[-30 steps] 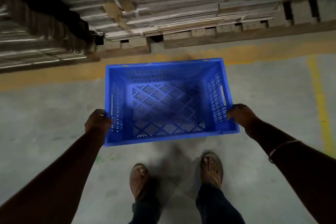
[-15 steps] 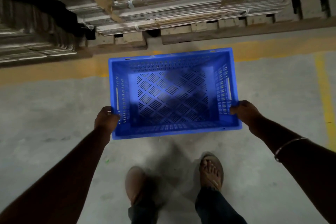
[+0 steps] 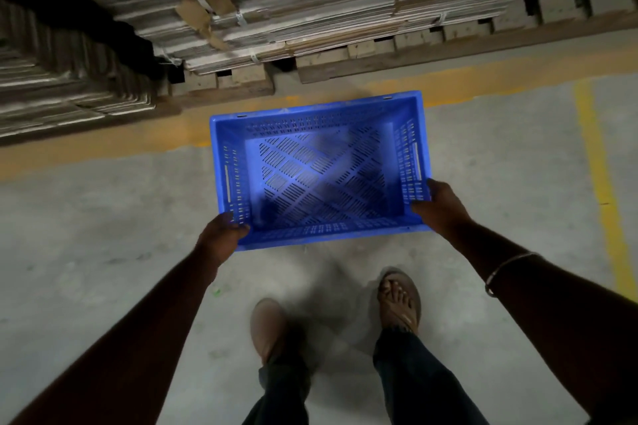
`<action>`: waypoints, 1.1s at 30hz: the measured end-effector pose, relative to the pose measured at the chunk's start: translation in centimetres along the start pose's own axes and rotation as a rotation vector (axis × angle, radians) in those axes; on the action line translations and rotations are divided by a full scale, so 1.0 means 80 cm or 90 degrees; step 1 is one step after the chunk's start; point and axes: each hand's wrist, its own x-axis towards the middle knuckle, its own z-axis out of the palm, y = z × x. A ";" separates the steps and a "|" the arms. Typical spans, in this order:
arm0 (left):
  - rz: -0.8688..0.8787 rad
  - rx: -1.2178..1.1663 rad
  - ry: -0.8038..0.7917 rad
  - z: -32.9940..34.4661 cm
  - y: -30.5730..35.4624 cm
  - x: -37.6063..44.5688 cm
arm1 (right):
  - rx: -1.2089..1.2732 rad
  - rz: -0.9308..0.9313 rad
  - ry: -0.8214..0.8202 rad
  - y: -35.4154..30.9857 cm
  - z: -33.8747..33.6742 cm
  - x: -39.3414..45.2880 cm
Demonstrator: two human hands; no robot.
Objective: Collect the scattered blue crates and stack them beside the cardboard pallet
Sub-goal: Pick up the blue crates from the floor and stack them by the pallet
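Observation:
I hold an empty blue crate [image 3: 321, 176] with slotted walls and floor out in front of me above the concrete floor. My left hand [image 3: 221, 235] grips its near left corner. My right hand [image 3: 440, 209] grips its near right corner, and a thin bangle sits on that wrist. The crate's far rim reaches the orange floor stripe in front of the cardboard pallet [image 3: 310, 10], a tall pile of strapped flat cardboard sheets on wooden blocks. No other crate is in view.
A second stack of cardboard sheets [image 3: 58, 93] stands at the left, with a dark gap between the two stacks. An orange floor stripe [image 3: 103, 152] runs along the pallets and a yellow line [image 3: 600, 183] runs down the right. My sandalled feet [image 3: 397, 304] are below the crate.
The crate and my hands have moved forward toward the cardboard pallet, and the pallet now looms closer. My left foot has stepped forward. Both hands keep their grip.

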 end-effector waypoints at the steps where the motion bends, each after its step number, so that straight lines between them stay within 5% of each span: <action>1: -0.010 -0.010 -0.032 0.002 0.006 -0.019 | -0.039 -0.031 0.010 -0.011 -0.006 -0.015; 16: 0.258 0.225 -0.128 -0.051 0.098 -0.394 | -0.169 -0.128 -0.053 -0.063 -0.194 -0.363; 27: 0.426 0.367 -0.288 -0.054 0.183 -0.550 | -0.060 -0.097 0.112 0.001 -0.300 -0.583; 33: 0.537 0.559 -0.396 0.024 0.242 -0.601 | 0.027 0.029 0.210 0.093 -0.331 -0.669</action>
